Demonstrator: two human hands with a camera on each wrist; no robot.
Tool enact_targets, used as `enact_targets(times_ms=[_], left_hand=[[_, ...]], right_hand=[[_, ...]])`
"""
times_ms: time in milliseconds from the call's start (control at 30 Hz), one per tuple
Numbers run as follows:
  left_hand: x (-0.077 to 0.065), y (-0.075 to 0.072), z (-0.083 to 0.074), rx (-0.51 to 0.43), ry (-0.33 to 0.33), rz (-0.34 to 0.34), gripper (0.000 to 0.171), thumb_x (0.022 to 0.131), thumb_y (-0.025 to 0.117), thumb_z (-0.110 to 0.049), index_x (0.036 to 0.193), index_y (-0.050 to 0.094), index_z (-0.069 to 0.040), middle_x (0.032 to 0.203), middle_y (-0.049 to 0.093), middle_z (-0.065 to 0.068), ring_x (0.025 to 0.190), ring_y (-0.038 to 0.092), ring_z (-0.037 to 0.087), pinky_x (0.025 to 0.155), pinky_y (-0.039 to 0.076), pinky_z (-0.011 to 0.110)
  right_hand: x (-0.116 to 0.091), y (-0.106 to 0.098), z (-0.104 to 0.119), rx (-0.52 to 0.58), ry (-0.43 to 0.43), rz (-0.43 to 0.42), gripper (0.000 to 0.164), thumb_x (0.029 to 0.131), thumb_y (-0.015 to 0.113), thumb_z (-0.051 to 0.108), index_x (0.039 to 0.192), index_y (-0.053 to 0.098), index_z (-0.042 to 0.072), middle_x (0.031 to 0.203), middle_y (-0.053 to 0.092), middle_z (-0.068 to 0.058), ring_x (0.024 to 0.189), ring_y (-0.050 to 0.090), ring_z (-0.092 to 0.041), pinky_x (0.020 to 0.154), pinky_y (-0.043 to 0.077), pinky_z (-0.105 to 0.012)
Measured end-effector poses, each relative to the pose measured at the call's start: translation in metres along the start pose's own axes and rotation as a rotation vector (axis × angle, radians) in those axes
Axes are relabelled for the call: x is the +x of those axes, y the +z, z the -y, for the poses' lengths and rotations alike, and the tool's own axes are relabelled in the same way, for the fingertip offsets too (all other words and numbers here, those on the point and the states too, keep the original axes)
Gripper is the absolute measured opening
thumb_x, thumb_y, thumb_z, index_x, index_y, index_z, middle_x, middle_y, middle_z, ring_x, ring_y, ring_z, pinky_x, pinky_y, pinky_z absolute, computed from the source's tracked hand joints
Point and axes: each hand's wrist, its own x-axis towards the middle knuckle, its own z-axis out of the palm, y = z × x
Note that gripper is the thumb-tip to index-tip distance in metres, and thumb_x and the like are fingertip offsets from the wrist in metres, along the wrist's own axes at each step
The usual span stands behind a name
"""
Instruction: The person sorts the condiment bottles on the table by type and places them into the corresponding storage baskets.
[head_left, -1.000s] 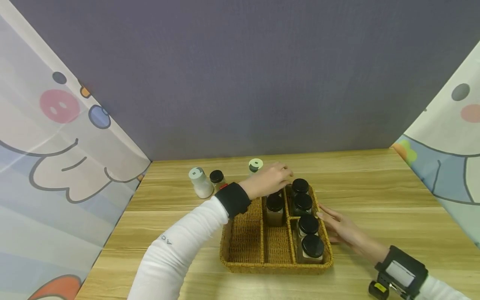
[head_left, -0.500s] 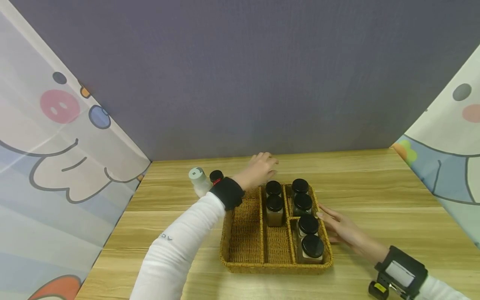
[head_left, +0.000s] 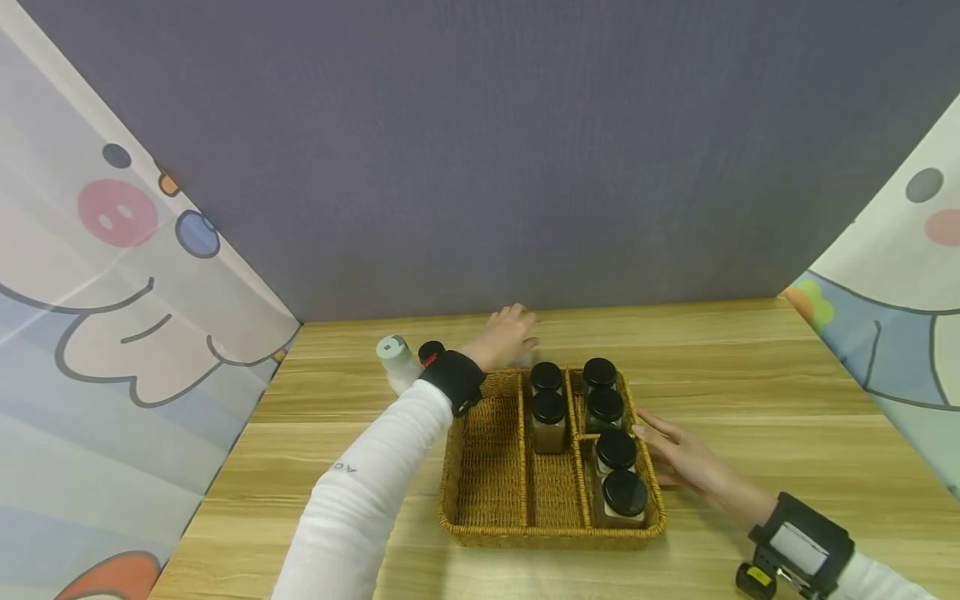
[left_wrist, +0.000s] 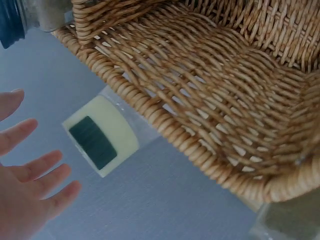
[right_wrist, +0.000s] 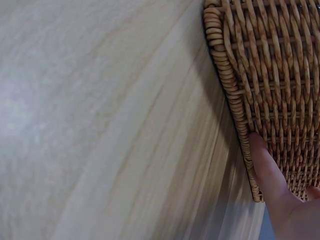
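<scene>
Behind the wicker basket (head_left: 487, 530), my left hand (head_left: 504, 337) reaches with fingers spread in the left wrist view. Close by its fingertips, with a gap between, is a clear shaker with a pale cap (left_wrist: 104, 134) bearing a dark green rectangle. From the head view that hand covers most of this shaker. My right hand (head_left: 678, 454) touches the basket's right outer wall, one extended finger (right_wrist: 270, 172) lying against the weave. Black-lidded jars, such as the front one (head_left: 625, 493), stand in the basket's middle and right compartments.
A white shaker (head_left: 399, 365) and a black-lidded jar (head_left: 431, 352) stand on the wooden table (head_left: 750, 375) at the back left, the jar partly behind the left wrist. A grey panel (head_left: 525, 167) rises along the table's back edge.
My left hand has moved left and back, from over the jars at the basket's rear to the shaker behind it. The right hand stays at the basket's side.
</scene>
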Motion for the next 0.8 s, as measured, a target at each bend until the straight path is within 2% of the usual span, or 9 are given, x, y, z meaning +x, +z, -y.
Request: enact_targets(times_ms=[300, 800], left_hand=[[0.0031, 0.0053, 0.0048, -0.028, -0.037, 0.028, 0.043, 0.092, 0.048, -0.028, 0.131, 0.042, -0.012, 0.129, 0.039, 0.013, 0.119, 0.036, 0.027, 0.101, 0.030, 0.040], [0.0034, 0.0093, 0.0070, -0.006, -0.051, 0.018, 0.040, 0.091, 0.050, -0.023, 0.129, 0.044, -0.013, 0.128, 0.040, 0.013, 0.118, 0.038, 0.028, 0.102, 0.030, 0.041]], right_hand=[[0.0002, 0.0004, 0.0014, 0.011, 0.002, 0.003, 0.067, 0.091, 0.046, 0.036, 0.143, 0.011, 0.011, 0.143, 0.003, -0.028, 0.121, 0.029, -0.044, 0.079, 0.050, -0.044], [-0.0005, 0.0015, 0.0016, 0.002, -0.007, -0.004, 0.068, 0.091, 0.046, 0.035, 0.143, 0.011, 0.010, 0.142, 0.006, -0.030, 0.120, 0.029, -0.046, 0.080, 0.049, -0.045]])
